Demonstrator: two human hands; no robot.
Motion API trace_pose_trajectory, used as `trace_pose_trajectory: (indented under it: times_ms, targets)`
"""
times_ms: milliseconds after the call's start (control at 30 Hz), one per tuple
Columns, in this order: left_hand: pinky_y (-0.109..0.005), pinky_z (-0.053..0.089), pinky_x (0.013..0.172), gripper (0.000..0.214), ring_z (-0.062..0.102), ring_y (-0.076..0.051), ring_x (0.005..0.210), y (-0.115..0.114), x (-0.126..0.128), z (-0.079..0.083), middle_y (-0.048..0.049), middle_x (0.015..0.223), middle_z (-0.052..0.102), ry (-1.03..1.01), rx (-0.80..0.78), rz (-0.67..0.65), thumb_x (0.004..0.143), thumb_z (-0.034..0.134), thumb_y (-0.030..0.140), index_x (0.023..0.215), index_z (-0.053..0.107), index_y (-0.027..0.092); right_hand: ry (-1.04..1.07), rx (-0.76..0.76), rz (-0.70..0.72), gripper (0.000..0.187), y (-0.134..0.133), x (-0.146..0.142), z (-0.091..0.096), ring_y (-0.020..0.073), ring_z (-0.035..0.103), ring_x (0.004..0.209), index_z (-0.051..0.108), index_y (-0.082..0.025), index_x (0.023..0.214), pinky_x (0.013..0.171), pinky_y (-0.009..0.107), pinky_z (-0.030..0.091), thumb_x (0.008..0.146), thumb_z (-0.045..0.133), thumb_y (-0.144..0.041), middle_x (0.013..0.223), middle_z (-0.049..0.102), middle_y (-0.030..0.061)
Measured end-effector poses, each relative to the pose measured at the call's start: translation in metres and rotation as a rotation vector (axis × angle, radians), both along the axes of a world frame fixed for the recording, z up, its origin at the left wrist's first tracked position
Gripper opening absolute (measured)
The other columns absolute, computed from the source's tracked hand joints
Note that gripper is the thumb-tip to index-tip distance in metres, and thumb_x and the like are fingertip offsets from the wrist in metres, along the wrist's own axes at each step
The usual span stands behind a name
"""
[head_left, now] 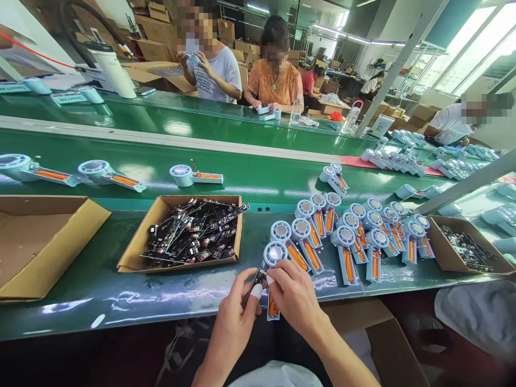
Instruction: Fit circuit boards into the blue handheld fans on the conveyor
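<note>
My left hand (236, 312), with a white cover on the thumb, pinches a narrow black circuit board (253, 285). My right hand (296, 293) is closed at the upper end of that board, a white cover on one fingertip; what its fingers grip, perhaps a wire, is hidden. Beneath both hands lies a light-blue handheld fan body (275, 252), its round head toward the far side and its orange battery (273, 306) showing in the handle. Beside it, several similar open fan bodies (344, 239) with orange batteries and red wires stand in a cluster.
A cardboard tray (126, 263) heaped with black circuit boards (197, 231) sits left of my hands. Another cardboard tray (86, 228) is farther left, and a box of small parts (439, 252) stands right. More fan bodies (181, 176) lie on the green conveyor belt (250, 180). Co-workers sit opposite.
</note>
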State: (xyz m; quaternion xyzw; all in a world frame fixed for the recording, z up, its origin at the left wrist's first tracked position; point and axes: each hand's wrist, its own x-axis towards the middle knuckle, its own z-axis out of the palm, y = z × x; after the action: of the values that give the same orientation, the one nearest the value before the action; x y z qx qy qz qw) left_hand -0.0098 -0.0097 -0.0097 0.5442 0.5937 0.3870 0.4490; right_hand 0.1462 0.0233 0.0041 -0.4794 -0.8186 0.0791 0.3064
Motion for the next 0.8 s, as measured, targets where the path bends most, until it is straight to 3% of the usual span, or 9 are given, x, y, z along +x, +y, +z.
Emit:
trace_pose_trajectory:
  times_ms: [200,300,400,567,667,800]
  targets:
    - [-0.031,0.059,0.062,0.037,0.074,-0.021,0.069,-0.005,0.001,-0.001,-0.0089,0.103,0.079,0.143,0.154,0.062,0.088,0.049,0.035,0.117,0.067,0.022,-0.120,0.018,-0.031,0.025,-0.003,-0.009,0.003,0.0207,0.055,0.071,0.064,-0.020,0.081,0.065,0.031,0.046,0.095,0.047,-0.009,0.080,0.063,0.0063]
    - [-0.029,0.059,0.060,0.037,0.073,-0.020,0.066,-0.005,-0.001,-0.003,-0.0069,0.092,0.078,0.045,0.100,0.089,0.087,0.052,0.036,0.116,0.069,0.020,-0.068,-0.025,0.042,0.024,-0.002,-0.007,0.004,0.0207,0.057,0.075,0.067,-0.019,0.088,0.068,0.031,0.048,0.096,0.047,-0.008,0.086,0.066,0.0078]
    - [-0.027,0.058,0.057,0.037,0.068,-0.017,0.059,0.000,-0.008,-0.002,-0.0025,0.075,0.073,-0.095,0.016,0.040,0.088,0.054,0.038,0.114,0.071,0.018,0.149,-0.185,0.098,0.019,0.004,0.000,0.007,0.0192,0.063,0.084,0.071,-0.019,0.095,0.075,0.028,0.051,0.093,0.055,-0.008,0.092,0.069,0.0065]
    - [-0.025,0.055,0.057,0.034,0.064,-0.015,0.061,0.011,-0.022,-0.003,-0.0007,0.071,0.070,-0.147,0.008,-0.083,0.089,0.058,0.040,0.109,0.076,0.019,0.342,-0.453,0.112,0.019,0.014,0.010,0.022,0.0133,0.061,0.071,0.074,-0.021,0.097,0.064,0.022,0.048,0.086,0.066,-0.007,0.084,0.066,0.0006]
    - [-0.024,0.052,0.056,0.033,0.061,-0.015,0.059,0.017,-0.024,-0.006,0.0003,0.065,0.066,-0.135,0.035,-0.149,0.090,0.058,0.039,0.107,0.078,0.020,0.337,-0.476,0.152,0.020,0.014,0.009,0.026,0.0129,0.059,0.070,0.076,-0.021,0.092,0.062,0.022,0.045,0.085,0.065,-0.005,0.081,0.064,-0.0002]
    - [-0.024,0.052,0.056,0.033,0.062,-0.015,0.059,0.017,-0.023,-0.006,0.0006,0.064,0.066,-0.118,0.066,-0.170,0.090,0.056,0.039,0.108,0.077,0.020,0.336,-0.423,0.074,0.022,0.010,0.005,0.024,0.0168,0.064,0.081,0.075,-0.020,0.088,0.072,0.026,0.049,0.084,0.063,-0.003,0.084,0.068,0.0021]
